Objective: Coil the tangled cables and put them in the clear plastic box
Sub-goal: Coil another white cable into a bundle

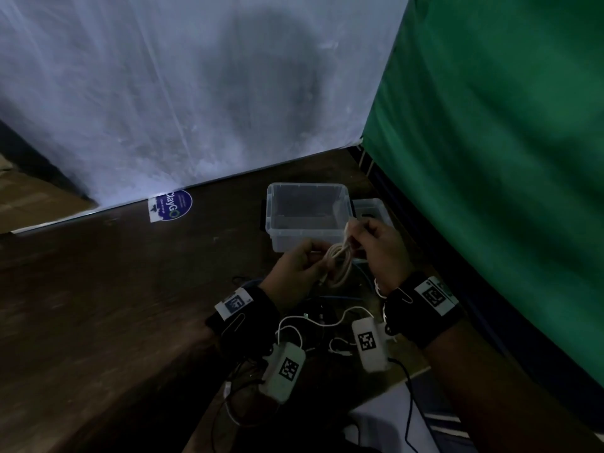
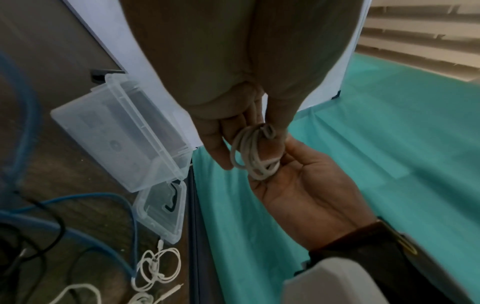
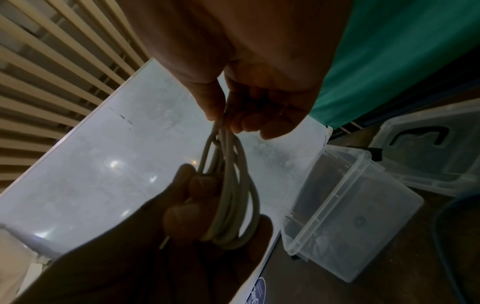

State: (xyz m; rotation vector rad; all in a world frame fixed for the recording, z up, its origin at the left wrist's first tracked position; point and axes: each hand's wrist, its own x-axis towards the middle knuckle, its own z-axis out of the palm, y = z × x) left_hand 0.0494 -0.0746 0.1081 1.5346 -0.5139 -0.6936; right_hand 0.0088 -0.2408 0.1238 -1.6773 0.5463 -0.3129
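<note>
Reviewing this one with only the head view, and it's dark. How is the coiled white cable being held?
Observer: In the right wrist view, the left hand wraps curled fingers round the bottom of the coiled white cable.
Operator: And the right hand?
Observer: The right hand pinches the top loops between thumb and fingers.
Operator: Any loose cables nearby?
Observer: The left wrist view shows a thin white cable lying tangled beside the clear plastic lid.
</note>
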